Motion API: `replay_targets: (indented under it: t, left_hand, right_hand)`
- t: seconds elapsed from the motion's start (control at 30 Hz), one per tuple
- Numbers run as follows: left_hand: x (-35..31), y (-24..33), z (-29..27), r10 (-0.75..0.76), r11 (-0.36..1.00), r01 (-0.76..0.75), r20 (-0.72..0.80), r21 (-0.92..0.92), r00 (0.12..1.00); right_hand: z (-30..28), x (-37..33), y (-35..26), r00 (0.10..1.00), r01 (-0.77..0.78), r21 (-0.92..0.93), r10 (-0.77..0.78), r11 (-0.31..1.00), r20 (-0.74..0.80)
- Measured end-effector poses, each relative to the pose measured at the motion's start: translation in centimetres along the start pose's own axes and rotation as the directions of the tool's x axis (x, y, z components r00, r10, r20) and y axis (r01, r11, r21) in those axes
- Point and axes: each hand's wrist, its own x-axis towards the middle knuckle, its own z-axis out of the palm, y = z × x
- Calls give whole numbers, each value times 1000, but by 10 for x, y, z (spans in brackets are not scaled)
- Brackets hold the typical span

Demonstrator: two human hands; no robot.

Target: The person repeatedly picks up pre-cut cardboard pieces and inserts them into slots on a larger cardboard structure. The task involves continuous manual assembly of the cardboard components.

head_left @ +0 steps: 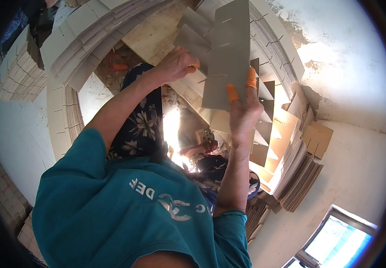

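A long grey cardboard strip with short slots is pinched by its near end in my right hand, which has orange covers on thumb and finger. Beneath and around it stand crossed cardboard dividers, partly hidden by the strip. My left hand is at the left side of these dividers, its fingers curled, with orange on the fingertips. Whether a divider edge lies in those fingers is hidden.
Slotted cardboard stacks rise at the far left, with another stack beside them. Along the right wall lean more cardboard sheets. A pale board lies behind my left hand. My knees in flowered trousers are close below the work.
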Motion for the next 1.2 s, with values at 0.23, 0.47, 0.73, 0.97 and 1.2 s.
replay_targets:
  t: [0.23,0.47,0.73,0.97,1.2]
  left_hand:
    - [2,1,-2,-101,994,104,101,-24,990]
    - [4,5,-2,-25,999,24,23,45,999]
    - [3,-5,4,-51,998,47,68,50,996]
    - [6,-7,6,-94,994,89,94,62,991]
    - [1,9,-5,125,972,-124,8,201,992]
  right_hand:
    - [18,-7,12,999,22,7,-23,1000,46]
    - [41,-2,30,989,97,28,-99,995,109]
    - [44,-14,18,990,24,-16,-22,1000,142]
    - [77,-29,46,947,1,-111,35,994,320]
    - [50,-18,50,991,133,-283,-122,950,56]
